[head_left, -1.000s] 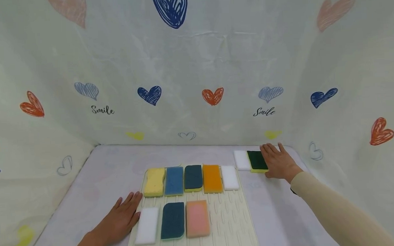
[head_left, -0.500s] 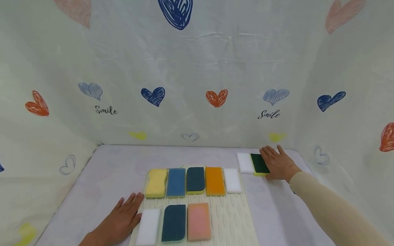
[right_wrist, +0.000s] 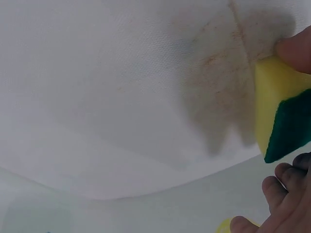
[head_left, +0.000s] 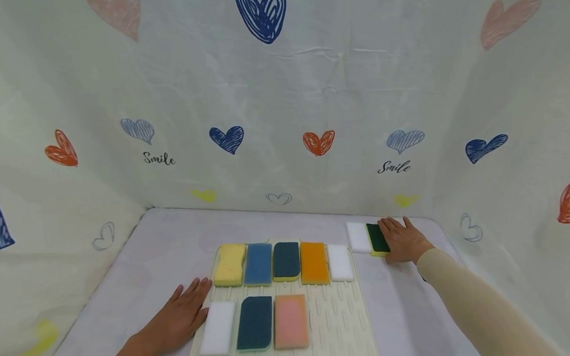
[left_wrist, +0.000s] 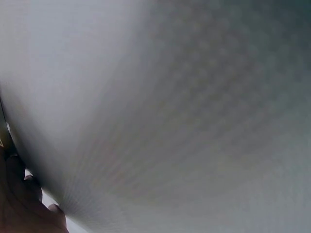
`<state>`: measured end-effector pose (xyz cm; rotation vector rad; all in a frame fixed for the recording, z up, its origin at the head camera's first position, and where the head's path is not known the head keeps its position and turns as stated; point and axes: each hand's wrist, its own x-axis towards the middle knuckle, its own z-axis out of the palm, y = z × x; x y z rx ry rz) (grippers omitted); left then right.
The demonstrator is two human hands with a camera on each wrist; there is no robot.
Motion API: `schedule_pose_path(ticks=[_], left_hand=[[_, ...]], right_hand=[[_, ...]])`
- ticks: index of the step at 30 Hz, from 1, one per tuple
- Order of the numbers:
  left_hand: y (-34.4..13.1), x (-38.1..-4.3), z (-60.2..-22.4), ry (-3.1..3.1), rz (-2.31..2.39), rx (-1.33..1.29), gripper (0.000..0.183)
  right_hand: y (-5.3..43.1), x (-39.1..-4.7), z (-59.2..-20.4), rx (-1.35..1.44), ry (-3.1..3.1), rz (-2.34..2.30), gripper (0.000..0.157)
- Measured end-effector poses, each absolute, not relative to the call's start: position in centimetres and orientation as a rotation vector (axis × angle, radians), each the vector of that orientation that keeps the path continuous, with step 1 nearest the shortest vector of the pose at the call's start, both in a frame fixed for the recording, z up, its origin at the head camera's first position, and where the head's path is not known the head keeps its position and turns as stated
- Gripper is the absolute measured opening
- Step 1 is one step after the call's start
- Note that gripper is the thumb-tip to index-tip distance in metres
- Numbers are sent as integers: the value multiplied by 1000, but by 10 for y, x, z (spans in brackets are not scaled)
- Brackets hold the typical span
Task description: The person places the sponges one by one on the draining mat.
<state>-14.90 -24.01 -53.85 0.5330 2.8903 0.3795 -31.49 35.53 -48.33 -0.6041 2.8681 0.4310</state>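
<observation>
At the table's back right, my right hand (head_left: pixel 404 242) spans a yellow sponge with a dark green scouring face (head_left: pixel 378 239), green side up. Its thumb (right_wrist: pixel 297 51) is on the sponge's near end, with the other fingers around the far end. Part of the sponge is hidden under the hand. Palm down, my left hand (head_left: pixel 178 316) rests with straight fingers at the left edge of a cream ridged mat (head_left: pixel 336 324). Its thumb tip is right beside a white sponge (head_left: pixel 217 328). The left wrist view is mostly a blurred pale surface, with fingers (left_wrist: pixel 31 204) at lower left.
Along the mat's back lie sponges: yellow wavy (head_left: pixel 229 264), blue (head_left: pixel 258 264), dark teal (head_left: pixel 286 261), orange (head_left: pixel 314 262) and white (head_left: pixel 340 262). In front are another teal one (head_left: pixel 254 322) and a pink one (head_left: pixel 291 321). A white sponge (head_left: pixel 358 237) adjoins the green-faced one. Heart-printed cloth (head_left: pixel 273 120) walls the table.
My right hand has shifted slightly left over the green-faced sponge, covering more of it. The left hand stays in place. The head view has turned a little left.
</observation>
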Motion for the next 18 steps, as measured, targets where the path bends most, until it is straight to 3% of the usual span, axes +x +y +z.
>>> schedule_pose_path(ticks=[18], left_hand=[[-240, -148, -538, 2898, 394, 558, 68]], right_hand=[[379, -297, -476, -424, 3103, 253, 104]])
